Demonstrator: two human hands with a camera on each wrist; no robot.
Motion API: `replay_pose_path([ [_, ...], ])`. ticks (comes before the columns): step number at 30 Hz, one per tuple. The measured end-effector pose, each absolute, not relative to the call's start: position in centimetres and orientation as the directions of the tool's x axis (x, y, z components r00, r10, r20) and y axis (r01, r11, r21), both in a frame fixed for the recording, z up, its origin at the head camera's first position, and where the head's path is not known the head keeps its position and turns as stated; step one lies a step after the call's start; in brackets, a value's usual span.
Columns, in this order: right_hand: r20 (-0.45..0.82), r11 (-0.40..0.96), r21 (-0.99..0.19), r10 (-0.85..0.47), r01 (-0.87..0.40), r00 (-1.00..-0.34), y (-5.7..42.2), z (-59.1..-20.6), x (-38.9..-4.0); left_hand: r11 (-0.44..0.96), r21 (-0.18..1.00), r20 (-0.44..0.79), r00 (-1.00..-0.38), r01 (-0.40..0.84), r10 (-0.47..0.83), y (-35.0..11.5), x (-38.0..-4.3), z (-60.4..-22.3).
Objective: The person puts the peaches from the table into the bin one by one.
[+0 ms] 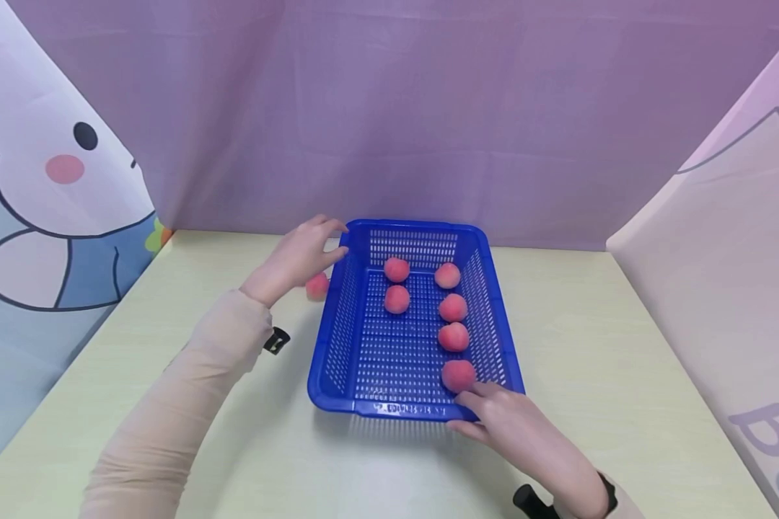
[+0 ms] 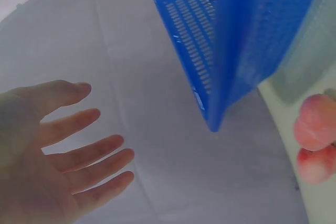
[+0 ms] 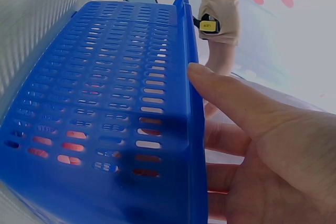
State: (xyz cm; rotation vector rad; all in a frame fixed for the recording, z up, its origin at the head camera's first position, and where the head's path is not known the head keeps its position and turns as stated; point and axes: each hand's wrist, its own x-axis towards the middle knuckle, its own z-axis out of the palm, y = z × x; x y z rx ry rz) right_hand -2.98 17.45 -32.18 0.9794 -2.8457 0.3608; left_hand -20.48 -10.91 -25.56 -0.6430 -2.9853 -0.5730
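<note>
A blue plastic basket (image 1: 399,409) with slotted walls holds several peaches (image 1: 454,336). They form a longer row along its right side and a pair left of centre. My right hand (image 1: 516,425) grips the near right corner. In the right wrist view the thumb (image 3: 226,90) lies on the outer wall near the rim, with the fingers over the inner side. My left hand (image 1: 298,252) is by the far left corner, its fingers spread and extended; the left wrist view shows it apart from the basket. Beneath that hand, outside the basket, lie peaches (image 1: 317,287), partly hidden in the head view.
The pale tabletop (image 1: 597,360) extends on both sides of the basket. A purple cloth (image 1: 454,122) hangs behind it. Printed cloth panels stand at left (image 1: 52,202) and right (image 1: 720,288). Dark wrist straps (image 1: 276,340) show on both arms.
</note>
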Motion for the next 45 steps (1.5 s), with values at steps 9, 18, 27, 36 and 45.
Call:
replay_pose_path([
  [9,0.169,0.763,-0.194,-0.594,-0.617,-0.787,17.4,-32.1,-3.0,0.845,0.38,0.154,-0.926,0.377,0.345,-12.8,-21.3,-27.8],
  [18,0.153,0.772,-0.197,-0.585,-0.605,-0.796,17.4,-32.1,-2.9,0.844,0.425,0.099,-0.944,0.327,0.316,-14.0,-22.0,-30.6],
  [27,0.152,0.774,-0.191,-0.584,-0.603,-0.798,17.4,-32.0,-2.9,0.835,0.434,0.066,-0.936,0.338,0.345,-14.6,-22.6,-33.2],
  [36,0.165,0.771,-0.185,-0.586,-0.609,-0.793,17.3,-32.1,-2.9,0.844,0.404,0.054,-0.931,0.352,0.362,-14.9,-23.1,-34.8],
  [45,0.166,0.771,-0.189,-0.585,-0.607,-0.794,17.3,-32.1,-2.8,0.852,0.377,0.048,-0.926,0.364,0.375,-14.9,-23.3,-35.9],
])
